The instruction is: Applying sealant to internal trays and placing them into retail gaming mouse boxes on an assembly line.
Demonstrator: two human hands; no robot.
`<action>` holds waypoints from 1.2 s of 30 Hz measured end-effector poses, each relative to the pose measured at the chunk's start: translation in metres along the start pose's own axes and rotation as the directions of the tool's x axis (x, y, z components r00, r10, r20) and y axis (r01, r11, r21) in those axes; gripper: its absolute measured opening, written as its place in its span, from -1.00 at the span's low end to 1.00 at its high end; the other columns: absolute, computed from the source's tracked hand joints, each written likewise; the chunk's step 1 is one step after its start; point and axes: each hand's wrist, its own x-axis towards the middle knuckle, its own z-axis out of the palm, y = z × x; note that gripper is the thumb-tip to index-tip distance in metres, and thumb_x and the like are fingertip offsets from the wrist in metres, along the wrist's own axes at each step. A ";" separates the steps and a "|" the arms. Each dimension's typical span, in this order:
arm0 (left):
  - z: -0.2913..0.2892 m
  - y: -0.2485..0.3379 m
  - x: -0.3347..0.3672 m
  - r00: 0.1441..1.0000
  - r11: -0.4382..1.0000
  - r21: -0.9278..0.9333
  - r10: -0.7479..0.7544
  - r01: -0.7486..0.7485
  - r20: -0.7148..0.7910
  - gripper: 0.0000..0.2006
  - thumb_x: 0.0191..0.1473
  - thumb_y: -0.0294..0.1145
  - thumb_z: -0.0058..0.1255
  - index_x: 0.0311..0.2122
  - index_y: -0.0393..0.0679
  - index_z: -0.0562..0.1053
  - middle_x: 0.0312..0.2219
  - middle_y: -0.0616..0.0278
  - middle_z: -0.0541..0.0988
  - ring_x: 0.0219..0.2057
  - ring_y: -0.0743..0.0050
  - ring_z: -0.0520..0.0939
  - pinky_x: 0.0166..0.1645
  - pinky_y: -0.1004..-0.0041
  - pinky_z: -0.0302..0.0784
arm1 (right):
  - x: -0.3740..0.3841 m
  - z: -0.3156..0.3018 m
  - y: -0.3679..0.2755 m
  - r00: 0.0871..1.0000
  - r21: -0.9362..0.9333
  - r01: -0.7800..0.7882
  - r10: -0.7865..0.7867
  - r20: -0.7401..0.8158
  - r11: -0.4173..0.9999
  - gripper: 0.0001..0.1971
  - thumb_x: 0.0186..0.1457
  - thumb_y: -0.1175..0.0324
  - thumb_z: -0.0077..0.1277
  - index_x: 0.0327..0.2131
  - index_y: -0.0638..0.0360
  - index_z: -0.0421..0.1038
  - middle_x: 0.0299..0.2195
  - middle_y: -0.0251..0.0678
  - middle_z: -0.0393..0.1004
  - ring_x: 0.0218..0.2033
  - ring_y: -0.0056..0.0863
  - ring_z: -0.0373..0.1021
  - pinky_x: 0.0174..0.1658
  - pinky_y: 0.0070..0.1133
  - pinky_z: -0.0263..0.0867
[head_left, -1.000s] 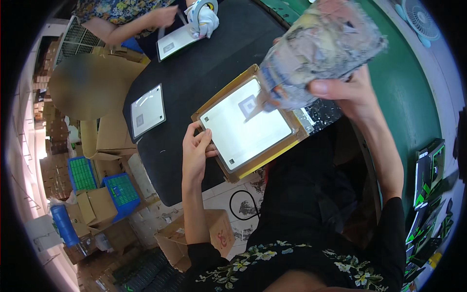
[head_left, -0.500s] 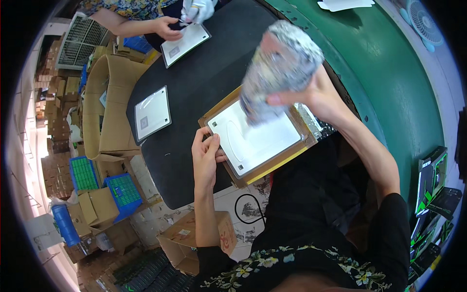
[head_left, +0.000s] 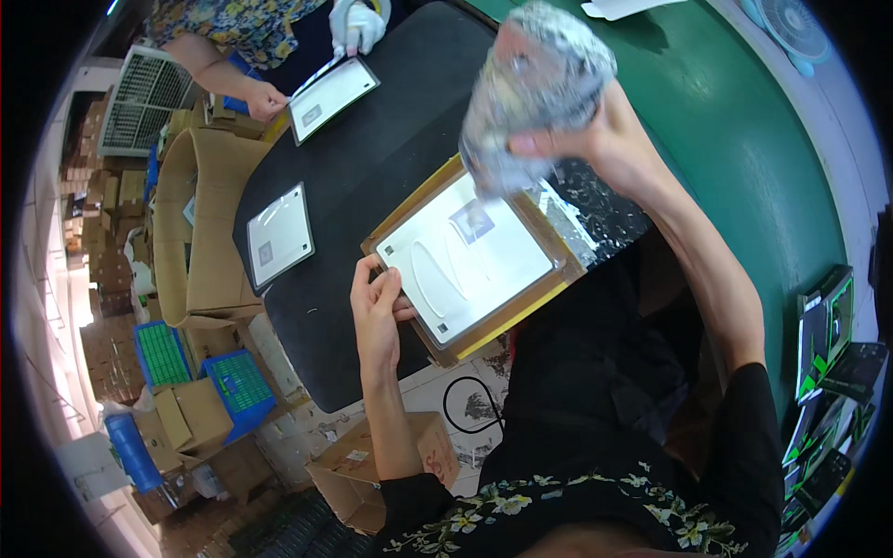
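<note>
My right hand is closed around a bulky, crumpled bundle that looks wrapped in clear and silvery film. Motion blurs it, and what lies inside cannot be made out. The bundle is held over the far part of a white rectangular panel with rounded corners, dark corner spots and a curved outline. This panel rests in a shallow brown cardboard tray with a yellow front edge. At the panel's left corner, my left hand pinches the edge, thumb on top and fingers beneath.
A second white panel lies on the black tabletop to the left. Farther off, a co-worker's bare hand and gloved hand are at another panel. A large cardboard box stands left of the table; a green surface runs along the right.
My right hand and the bundle have moved up a little, uncovering a grey square on the panel. My left hand keeps its hold. The co-worker's hands have moved apart.
</note>
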 end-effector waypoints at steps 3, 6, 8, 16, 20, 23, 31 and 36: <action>0.002 0.000 0.000 1.000 1.000 -0.003 0.009 -0.009 -0.004 -0.80 0.29 -0.37 -0.16 -0.04 -0.18 0.27 -0.44 0.24 0.59 -0.59 0.78 0.53 -0.55 0.76 0.46 | 0.008 -0.015 0.004 0.999 -0.072 -0.043 0.042 -0.016 0.997 -0.33 -0.22 0.55 0.36 0.05 0.31 0.32 -0.08 -0.24 0.49 -0.02 -0.41 0.40 0.08 -0.48 0.30; 0.003 -0.002 0.004 1.000 1.000 0.000 0.012 -0.012 -0.018 -0.80 0.29 -0.37 -0.16 -0.03 -0.18 0.27 -0.43 0.24 0.59 -0.58 0.79 0.53 -0.55 0.77 0.45 | -0.015 -0.017 -0.008 1.000 -0.042 -0.021 0.022 0.021 0.999 -0.35 -0.20 0.54 0.35 0.04 0.31 0.33 -0.06 -0.23 0.48 -0.01 -0.43 0.39 0.11 -0.47 0.26; 0.000 -0.001 0.004 0.999 1.000 -0.022 0.015 -0.016 -0.035 -0.79 0.29 -0.38 -0.17 -0.02 -0.18 0.28 -0.39 0.25 0.58 -0.55 0.77 0.56 -0.55 0.75 0.48 | -0.020 -0.021 -0.015 0.988 -0.062 -0.023 0.032 0.151 0.998 -0.37 -0.15 0.45 0.34 0.05 0.29 0.33 -0.05 -0.20 0.48 0.01 -0.45 0.38 0.15 -0.47 0.21; -0.006 -0.014 0.007 0.997 0.995 -0.069 0.072 -0.069 0.038 -0.65 0.30 -0.42 -0.21 0.17 -0.15 0.20 -0.44 0.35 0.56 -0.55 0.81 0.52 -0.55 0.73 0.38 | 0.030 -0.051 0.046 0.986 -0.098 -0.126 0.114 -0.119 0.987 -0.16 -0.11 0.09 0.26 0.17 0.34 0.12 -0.02 -0.01 0.43 0.03 -0.26 0.39 0.12 -0.44 0.25; 0.005 -0.012 -0.002 0.996 0.997 -0.057 0.063 -0.059 0.066 -0.51 0.28 -0.46 -0.19 0.28 -0.17 0.06 -0.32 0.21 0.57 -0.49 0.69 0.55 -0.46 0.67 0.45 | 0.033 -0.059 0.075 0.945 -0.743 -0.252 0.324 -0.050 0.620 0.00 -0.11 -0.14 0.09 0.25 0.35 -0.07 -0.18 0.30 0.44 -0.10 0.07 0.43 0.01 -0.27 0.33; 0.002 -0.008 -0.006 0.990 0.989 -0.127 0.088 -0.074 0.112 -0.48 0.27 -0.48 -0.18 0.29 -0.18 0.03 -0.23 0.15 0.56 -0.45 0.67 0.56 -0.41 0.64 0.48 | 0.033 -0.050 0.063 0.889 -0.831 -0.237 0.456 0.023 0.503 -0.02 0.01 -0.19 -0.03 0.28 0.36 -0.13 -0.32 0.29 0.49 -0.17 0.13 0.45 -0.02 -0.19 0.34; 0.004 -0.017 -0.010 0.945 0.872 -0.389 0.326 -0.299 0.004 -0.41 0.21 -0.51 -0.09 0.30 -0.17 0.01 0.15 0.00 0.32 0.13 0.19 0.41 0.22 0.23 0.33 | 0.183 -0.210 0.024 0.887 -0.906 0.094 -0.379 0.264 -0.412 -0.35 0.03 0.00 -0.02 0.19 0.02 0.20 -0.01 0.00 0.39 0.06 -0.06 0.32 0.06 -0.17 0.24; 0.021 0.006 -0.027 0.926 0.867 -0.359 0.376 -0.347 0.013 -0.35 0.18 -0.42 -0.02 0.30 -0.21 -0.01 0.17 -0.02 0.28 0.16 0.14 0.37 0.24 0.18 0.28 | 0.139 -0.284 0.032 0.928 -0.937 -0.336 0.140 -0.346 -0.094 -0.28 0.08 -0.22 -0.10 0.28 -0.22 0.11 0.19 -0.10 0.22 0.24 -0.06 0.09 0.15 -0.15 0.10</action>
